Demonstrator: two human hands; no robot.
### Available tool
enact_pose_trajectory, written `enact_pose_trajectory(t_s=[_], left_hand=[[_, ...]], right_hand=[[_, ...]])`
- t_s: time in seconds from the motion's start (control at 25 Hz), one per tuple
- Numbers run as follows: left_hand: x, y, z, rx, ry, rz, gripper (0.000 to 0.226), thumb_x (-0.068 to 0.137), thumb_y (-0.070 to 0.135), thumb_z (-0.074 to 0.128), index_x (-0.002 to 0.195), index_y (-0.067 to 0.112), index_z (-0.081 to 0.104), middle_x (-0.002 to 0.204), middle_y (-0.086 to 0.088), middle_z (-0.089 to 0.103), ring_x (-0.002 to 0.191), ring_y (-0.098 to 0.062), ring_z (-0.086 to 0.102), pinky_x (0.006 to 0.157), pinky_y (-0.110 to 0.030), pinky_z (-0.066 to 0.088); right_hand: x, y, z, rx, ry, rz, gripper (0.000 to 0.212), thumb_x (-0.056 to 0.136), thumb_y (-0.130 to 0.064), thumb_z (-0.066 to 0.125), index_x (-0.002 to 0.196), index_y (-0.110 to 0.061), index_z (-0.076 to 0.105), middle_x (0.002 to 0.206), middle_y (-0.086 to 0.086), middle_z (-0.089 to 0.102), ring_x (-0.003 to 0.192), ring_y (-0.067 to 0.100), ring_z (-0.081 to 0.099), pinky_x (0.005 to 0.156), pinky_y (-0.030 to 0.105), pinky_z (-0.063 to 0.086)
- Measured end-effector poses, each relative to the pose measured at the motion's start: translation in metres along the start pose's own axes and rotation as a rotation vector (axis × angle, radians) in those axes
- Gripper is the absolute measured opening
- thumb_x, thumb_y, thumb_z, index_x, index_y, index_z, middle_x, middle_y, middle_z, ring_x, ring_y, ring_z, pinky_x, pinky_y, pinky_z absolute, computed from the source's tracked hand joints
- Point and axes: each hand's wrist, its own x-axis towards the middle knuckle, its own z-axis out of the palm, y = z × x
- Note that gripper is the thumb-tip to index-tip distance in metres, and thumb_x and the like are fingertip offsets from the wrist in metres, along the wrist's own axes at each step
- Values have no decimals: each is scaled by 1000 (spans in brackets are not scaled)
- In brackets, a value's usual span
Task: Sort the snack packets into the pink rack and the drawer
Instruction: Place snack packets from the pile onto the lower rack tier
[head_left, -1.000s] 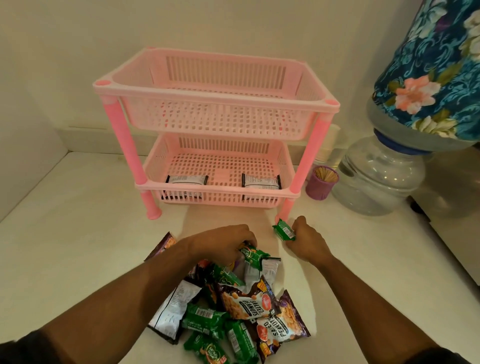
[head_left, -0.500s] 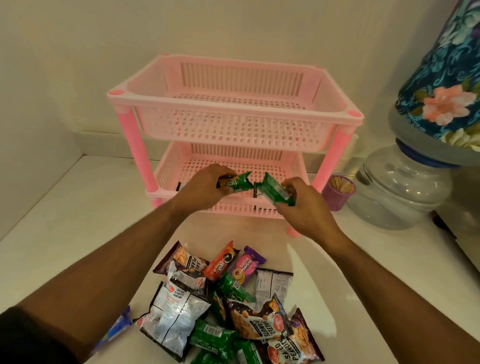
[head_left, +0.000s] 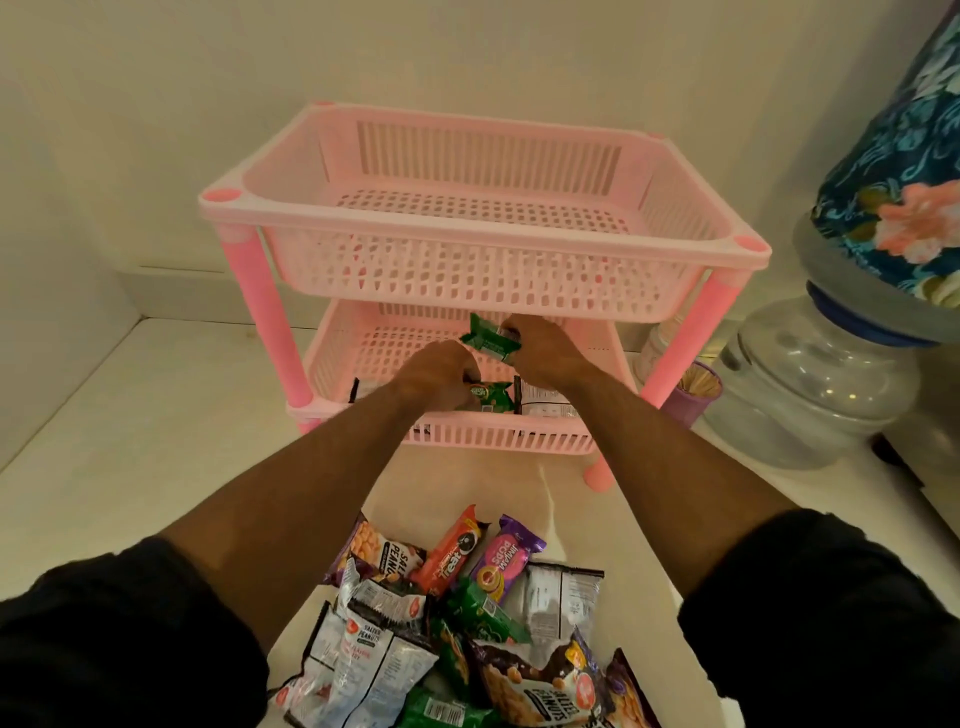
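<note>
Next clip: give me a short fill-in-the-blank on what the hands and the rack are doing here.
1. Each hand holds a ____ packet: left hand, right hand.
2. Both hands reach into the ____ tier of the rack.
3. The rack's top tier holds ____ packets.
4. The pile lies on the counter, ____ the rack.

Missing words: green; bottom; no; in front of

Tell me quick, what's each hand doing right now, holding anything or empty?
Left hand: grips a green packet inside the rack's lower basket.
Right hand: holds another green snack packet, over the same basket.
</note>
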Motion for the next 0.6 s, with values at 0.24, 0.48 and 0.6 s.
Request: enact_pose_trajectory(t_s=[0.24, 0.48, 0.6], left_hand=[[11, -9, 11, 77, -78, 13, 28, 87, 20, 72, 115, 19, 74, 118, 1, 66, 104, -18, 59, 86, -24, 43], [25, -14, 16, 24, -188, -66, 31, 85, 15, 71, 116, 13, 72, 114, -4, 69, 91, -18, 61, 88, -28, 52], [30, -16, 20, 11, -208, -81, 30, 84, 13, 72, 114, 12, 74, 110, -5, 71, 89, -18, 63, 88, -29, 54]], right_hand=[[19, 5, 33, -147, -136, -54, 37, 88, -3, 63, 123, -13, 59, 124, 12, 47, 104, 30, 57, 89, 39, 51], [30, 6, 54, -201, -249, -53, 24, 89, -2, 61, 111, -12, 66, 118, 11, 61, 93, 29, 61, 86, 44, 55], [35, 7, 57, -206, -286, -46, 35, 89, -2, 61, 123, -11, 63, 126, 11, 61, 105, 29, 60, 94, 46, 52]])
